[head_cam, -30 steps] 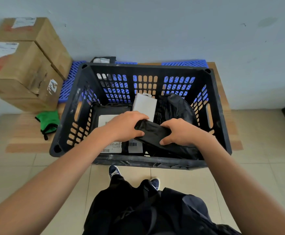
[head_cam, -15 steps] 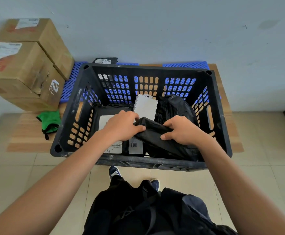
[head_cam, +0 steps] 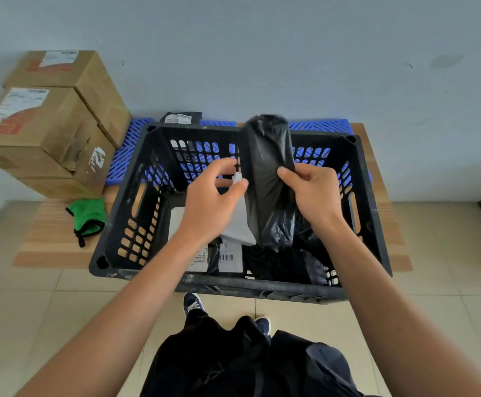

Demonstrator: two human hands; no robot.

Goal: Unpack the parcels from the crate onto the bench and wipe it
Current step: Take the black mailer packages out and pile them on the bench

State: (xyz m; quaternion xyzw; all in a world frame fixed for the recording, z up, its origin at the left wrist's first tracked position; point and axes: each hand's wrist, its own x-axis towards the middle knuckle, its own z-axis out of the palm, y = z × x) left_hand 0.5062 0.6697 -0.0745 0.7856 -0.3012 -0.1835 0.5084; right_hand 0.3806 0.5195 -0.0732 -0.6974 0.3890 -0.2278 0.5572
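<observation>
The wooden tabletop (head_cam: 53, 247) carries a black slotted crate (head_cam: 136, 224) that fills most of its width, so free room for parcels lies mainly at the left end. There two stacked cardboard boxes (head_cam: 47, 133) stand against the wall, with a blue plastic mat (head_cam: 125, 159) running behind the crate and one small black parcel with a label (head_cam: 180, 118) lying on it.

Over the crate, a long black plastic-wrapped parcel (head_cam: 268, 173) stands nearly upright, lifted above the rim. The right hand (head_cam: 313, 193) grips its right side, thumb pressed on the front. The left hand (head_cam: 213, 202) has its fingers loosely curled just beside the parcel; whether it pinches the wrap or the small white thing by its fingertips, I cannot tell.

The crinkled wrap looks soft and slippery and the parcel likely light, so a full grip round the middle should serve better than a pinch.

Flat white-labelled parcels (head_cam: 228, 256) remain in the crate. A green cloth (head_cam: 86, 217) lies left of it, probably meant for wiping.
</observation>
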